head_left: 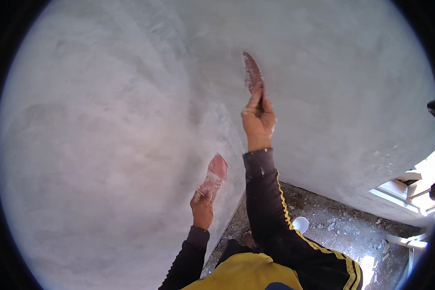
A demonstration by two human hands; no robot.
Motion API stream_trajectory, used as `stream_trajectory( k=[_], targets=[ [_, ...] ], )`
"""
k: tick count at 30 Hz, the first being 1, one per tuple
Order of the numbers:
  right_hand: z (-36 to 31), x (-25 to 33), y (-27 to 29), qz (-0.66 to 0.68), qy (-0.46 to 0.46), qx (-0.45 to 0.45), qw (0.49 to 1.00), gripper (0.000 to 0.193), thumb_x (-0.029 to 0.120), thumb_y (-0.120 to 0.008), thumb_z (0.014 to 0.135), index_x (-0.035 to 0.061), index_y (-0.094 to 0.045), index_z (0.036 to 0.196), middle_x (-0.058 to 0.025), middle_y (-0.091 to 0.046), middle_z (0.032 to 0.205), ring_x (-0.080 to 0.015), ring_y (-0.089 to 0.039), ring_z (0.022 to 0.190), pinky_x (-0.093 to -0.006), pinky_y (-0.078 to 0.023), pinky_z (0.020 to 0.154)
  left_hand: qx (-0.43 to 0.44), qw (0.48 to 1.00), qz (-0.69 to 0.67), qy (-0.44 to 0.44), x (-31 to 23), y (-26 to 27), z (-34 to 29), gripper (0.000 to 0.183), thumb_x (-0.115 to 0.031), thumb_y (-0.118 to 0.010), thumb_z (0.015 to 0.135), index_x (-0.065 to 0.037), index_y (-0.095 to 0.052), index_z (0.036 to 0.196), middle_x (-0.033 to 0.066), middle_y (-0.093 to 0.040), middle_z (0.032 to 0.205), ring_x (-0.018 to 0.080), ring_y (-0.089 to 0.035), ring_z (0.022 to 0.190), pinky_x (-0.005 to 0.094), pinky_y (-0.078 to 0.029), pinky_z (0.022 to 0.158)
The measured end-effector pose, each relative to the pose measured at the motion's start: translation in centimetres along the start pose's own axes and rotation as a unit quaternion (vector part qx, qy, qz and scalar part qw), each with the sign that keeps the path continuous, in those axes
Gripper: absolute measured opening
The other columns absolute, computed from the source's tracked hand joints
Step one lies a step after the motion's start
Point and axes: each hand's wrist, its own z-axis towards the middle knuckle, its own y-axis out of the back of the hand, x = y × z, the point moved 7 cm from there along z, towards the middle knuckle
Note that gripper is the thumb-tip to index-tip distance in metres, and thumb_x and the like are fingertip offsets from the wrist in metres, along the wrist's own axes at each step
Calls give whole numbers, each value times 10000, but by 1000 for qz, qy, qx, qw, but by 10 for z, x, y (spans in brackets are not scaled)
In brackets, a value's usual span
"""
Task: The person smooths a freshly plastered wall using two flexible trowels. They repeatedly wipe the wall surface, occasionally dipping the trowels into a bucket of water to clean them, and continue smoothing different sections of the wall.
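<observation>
The right hand presses a reddish sandpaper sheet, long axis upward, flat-fingered against the grey plastered wall; the left hand likewise presses a second sandpaper piece above the rubble-strewn floor.

Grey plastered wall corner: right hand presses reddish sandpaper right of it; left hand presses another sandpaper sheet left. White bowl on rubble floor below.
</observation>
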Motion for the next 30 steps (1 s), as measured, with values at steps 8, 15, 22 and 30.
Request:
stream_trajectory(
  k=[8,15,22,30],
  targets=[
    [-124,78,-160,81,-108,144,980,533,-30,-551,956,-95,-433,1472,-229,-595,1405,-378,-638,1242,-420,-624,991,36,996,-20,-74,-33,-67,8,476,119,-533,967,15,-510,1431,99,-577,1417,226,-559,1322,447,-452,1170],
    [-163,60,-79,-177,-96,89,976,337,-20,-601,949,-85,-603,1280,-188,-663,1316,-261,-640,1257,-339,-599,1009,19,997,-31,-64,-28,-73,26,480,96,-549,976,20,-494,1448,117,-571,1421,229,-572,1306,431,-463,1158],
    [-39,0,128,-180,-23,-109,977,207,-16,-493,1015,-123,-603,1154,-235,-682,1243,-343,-655,1198,-449,-556,1078,2,999,26,-33,-6,-22,-22,427,78,-559,980,41,-527,1403,99,-594,1371,208,-600,1249,362,-503,1095],
    [48,-2,175,-99,29,-187,977,312,-16,-408,1035,-164,-552,1270,-264,-620,1338,-378,-611,1257,-443,-556,1087,-119,989,86,0,-27,69,-71,367,78,-552,985,53,-568,1351,92,-631,1317,180,-612,1211,319,-506,1057]
  ],
)
